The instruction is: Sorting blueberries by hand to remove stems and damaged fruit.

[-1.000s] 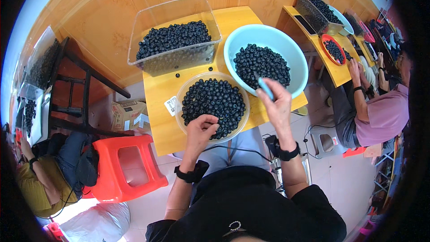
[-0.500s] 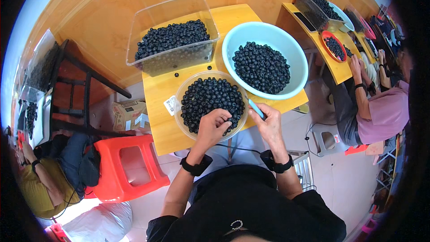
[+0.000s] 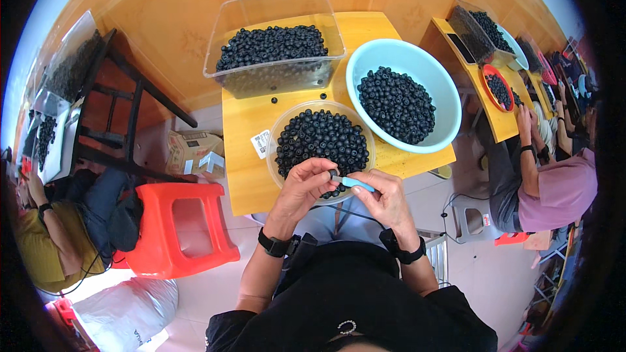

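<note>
Between the fingertips of my left hand [image 3: 298, 189] is a single black bead [image 3: 333, 174]. My right hand [image 3: 386, 199] grips the light-blue handle of a small tool [image 3: 358, 184], whose short metal tip meets the bead. The exact shape of that tip is too small to tell. Both hands are over the near edge of a clear round tub [image 3: 274, 168] heaped with black beads [image 3: 323, 143], many showing a hole. Behind it to the right, a light-blue basin [image 3: 447, 107] holds more such beads. A clear rectangular bin [image 3: 270, 85], partly filled with them, stands at the back left.
Two loose beads lie on the yellow table [image 3: 244, 186] near a white label [image 3: 261, 144]. A red stool [image 3: 153, 234] and a cardboard box [image 3: 189, 150] are on the left. Co-workers sit at tables on both sides; one wears a pink top [image 3: 561, 182].
My right hand has brought the tool leftward, its tip now at the bead. My left hand has lifted slightly from the heap, a bead now visible in its fingers. The view has shifted a little.
</note>
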Demonstrator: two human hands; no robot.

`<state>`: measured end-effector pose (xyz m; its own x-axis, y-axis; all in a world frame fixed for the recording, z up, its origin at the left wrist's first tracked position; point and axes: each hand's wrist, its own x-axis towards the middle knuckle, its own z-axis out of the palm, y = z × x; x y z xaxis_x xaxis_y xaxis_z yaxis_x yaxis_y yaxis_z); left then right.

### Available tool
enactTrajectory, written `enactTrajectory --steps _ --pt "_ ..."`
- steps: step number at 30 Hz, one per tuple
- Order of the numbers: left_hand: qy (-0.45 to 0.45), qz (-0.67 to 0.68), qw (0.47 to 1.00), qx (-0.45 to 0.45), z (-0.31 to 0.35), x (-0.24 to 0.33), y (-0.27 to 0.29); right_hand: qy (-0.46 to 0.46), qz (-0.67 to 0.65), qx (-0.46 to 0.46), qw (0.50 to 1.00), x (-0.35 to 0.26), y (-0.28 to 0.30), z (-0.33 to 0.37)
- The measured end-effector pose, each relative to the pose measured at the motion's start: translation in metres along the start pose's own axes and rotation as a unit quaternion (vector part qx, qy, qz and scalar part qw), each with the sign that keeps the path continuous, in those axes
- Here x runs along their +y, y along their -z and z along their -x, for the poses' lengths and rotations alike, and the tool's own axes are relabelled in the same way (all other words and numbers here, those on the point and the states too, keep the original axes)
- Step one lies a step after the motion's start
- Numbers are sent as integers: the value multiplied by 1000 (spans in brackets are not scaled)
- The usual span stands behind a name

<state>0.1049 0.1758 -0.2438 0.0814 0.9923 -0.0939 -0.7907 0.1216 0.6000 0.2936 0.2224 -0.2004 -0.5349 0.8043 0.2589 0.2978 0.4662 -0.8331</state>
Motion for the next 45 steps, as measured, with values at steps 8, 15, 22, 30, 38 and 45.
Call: enactTrajectory --steps 8,15,22,30,38,45 --pt "13 6 1000 5 0 1 -4 5 24 -5 1000 -2 -2 -1" --pt "27 41 999 -2 0 -2 0 7 25 1 1000 -2 -4 -1" --pt "15 51 998 21 2 -3 6 -9 10 33 999 4 -21 -2" --pt "32 64 997 -27 10 0 -3 -102 -21 59 993 24 -19 -17" --pt "54 54 997 -29 4 0 -4 -138 -250 -9 958 -8 -9 -12" --pt "97 -10 995 -30 10 -3 0 -180 -394 -95 897 -4 -14 -7"
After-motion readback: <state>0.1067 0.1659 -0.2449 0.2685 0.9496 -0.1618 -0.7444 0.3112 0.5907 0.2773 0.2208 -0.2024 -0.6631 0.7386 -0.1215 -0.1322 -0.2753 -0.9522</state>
